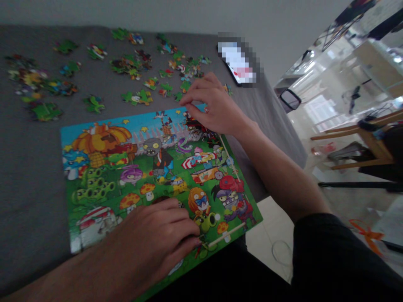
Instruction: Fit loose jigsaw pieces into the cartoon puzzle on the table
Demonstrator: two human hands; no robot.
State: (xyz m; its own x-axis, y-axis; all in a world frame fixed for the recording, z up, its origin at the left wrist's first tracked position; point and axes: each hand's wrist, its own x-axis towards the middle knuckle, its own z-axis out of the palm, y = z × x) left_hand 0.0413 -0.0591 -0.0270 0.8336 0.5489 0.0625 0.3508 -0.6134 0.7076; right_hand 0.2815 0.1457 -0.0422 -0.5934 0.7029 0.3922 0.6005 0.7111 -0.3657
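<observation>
Since the jigsaw puzzle sits with one corner past the edge of the grey counter, your curled left hand and right hand resting on it could tip it or shift pieces; can't tell if either hand grips anything. Loose pieces lie just beyond.

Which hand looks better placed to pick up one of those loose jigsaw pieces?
Probably the right hand: it sits at the top edge of the jigsaw picture, right beside the loose pieces. The left hand rests on the picture's lower part, farther from them.
</observation>
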